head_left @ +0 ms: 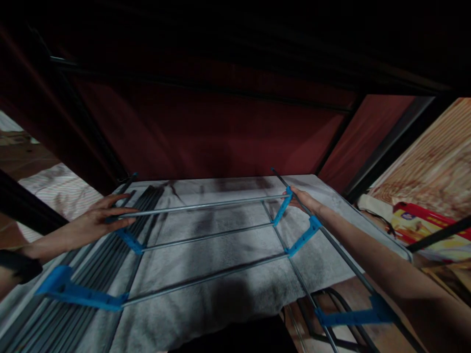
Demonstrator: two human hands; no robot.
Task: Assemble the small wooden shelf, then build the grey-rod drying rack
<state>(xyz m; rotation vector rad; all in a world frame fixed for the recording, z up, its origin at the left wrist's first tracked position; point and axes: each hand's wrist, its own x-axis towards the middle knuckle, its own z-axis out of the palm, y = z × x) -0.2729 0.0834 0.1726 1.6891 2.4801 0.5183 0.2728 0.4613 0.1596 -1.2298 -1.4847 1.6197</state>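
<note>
A half-built rack of thin grey metal tubes and blue plastic connectors lies across a grey cloth-covered surface. At the left, my left hand [105, 215] has its fingers and thumb around the end of the top metal tube [206, 206], where it meets a blue connector [128, 240]. The opposite end of that tube reaches another blue connector [282, 208]. My right hand [303, 198] is closed around this joint, its fingers partly hidden behind the connector. Nearer to me, two more metal tubes [209, 279] run crosswise between the sides.
Several loose metal tubes [84, 289] lie side by side on the grey cloth [235, 309] at the left. Dark red fabric panels [221, 132] on a black frame enclose the far side. A red and yellow box [423, 225] stands at the right, near a black bar.
</note>
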